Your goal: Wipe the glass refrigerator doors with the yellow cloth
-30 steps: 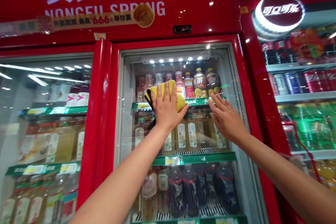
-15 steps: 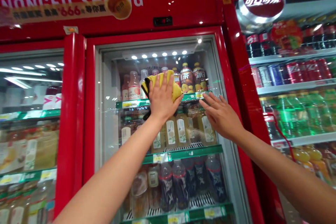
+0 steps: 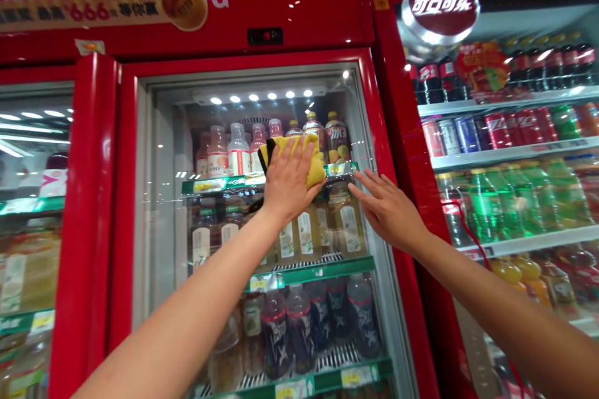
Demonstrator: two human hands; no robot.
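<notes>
My left hand (image 3: 291,177) lies flat over a yellow cloth (image 3: 317,165) with a dark edge, holding it against the glass door (image 3: 163,131) of a red drinks fridge. The fingers point upward, and the palm hides part of the cloth. To the right, my right hand (image 3: 386,209) has its fingers spread and holds nothing. It is at the right side of the same door; whether it touches the glass I cannot tell. Behind the glass stand bottles with pink caps (image 3: 238,149) and yellow-capped tea bottles (image 3: 337,137).
The door has a red frame (image 3: 381,156). Green-edged shelves (image 3: 322,271) inside carry rows of bottles. Another fridge (image 3: 510,156) with cans and green bottles stands at right, a red cord (image 3: 463,218) hanging by it. A neighbouring glass door (image 3: 35,156) is at left.
The view has shifted right, so the fridges appear further left. Against the door, my left hand and the cloth have moved right. My right hand has also shifted slightly right.
</notes>
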